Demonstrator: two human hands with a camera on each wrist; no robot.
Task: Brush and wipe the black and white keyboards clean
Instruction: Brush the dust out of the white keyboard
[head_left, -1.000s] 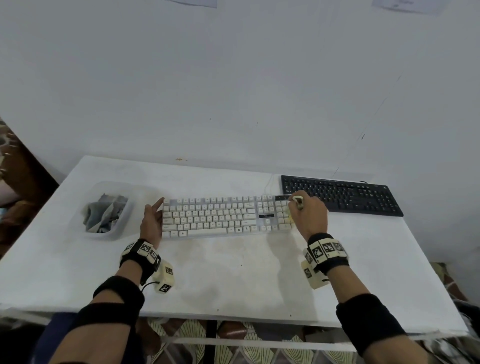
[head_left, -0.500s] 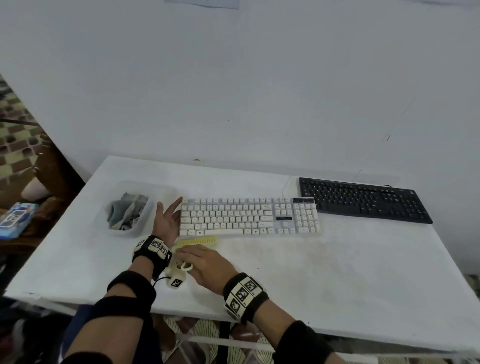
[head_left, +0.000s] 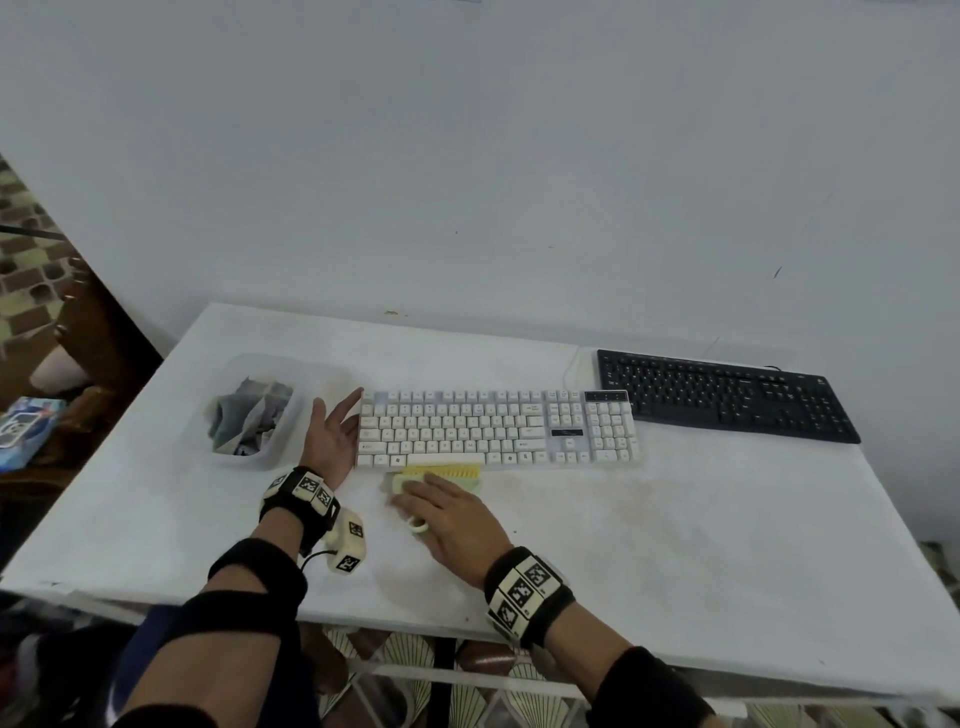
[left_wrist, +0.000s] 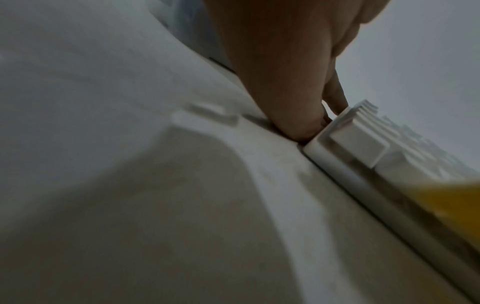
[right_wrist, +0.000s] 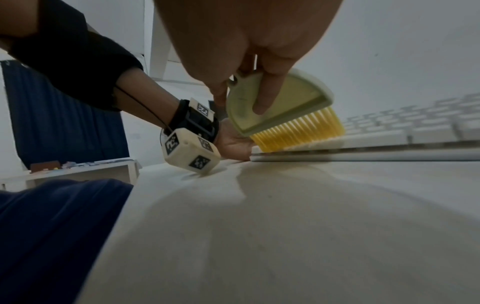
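Observation:
The white keyboard (head_left: 493, 428) lies across the middle of the white table (head_left: 675, 545), and the black keyboard (head_left: 727, 395) sits behind it to the right. My right hand (head_left: 447, 514) pinches a pale green brush (right_wrist: 275, 105) with yellow bristles (head_left: 441, 471). The bristles touch the front edge of the white keyboard (right_wrist: 389, 131) near its left end. My left hand (head_left: 332, 436) stands on edge with straight fingers against the keyboard's left end (left_wrist: 345, 131), holding nothing.
A clear plastic tub (head_left: 260, 410) with crumpled grey cloths stands just left of my left hand. The wall rises right behind the table. A floor with patterned tiles and a blue box (head_left: 23, 431) lies off the table's left edge.
My right hand moved from the white keyboard's right end to its front left with the brush. The view turned left. My left hand stayed at the keyboard's left end.

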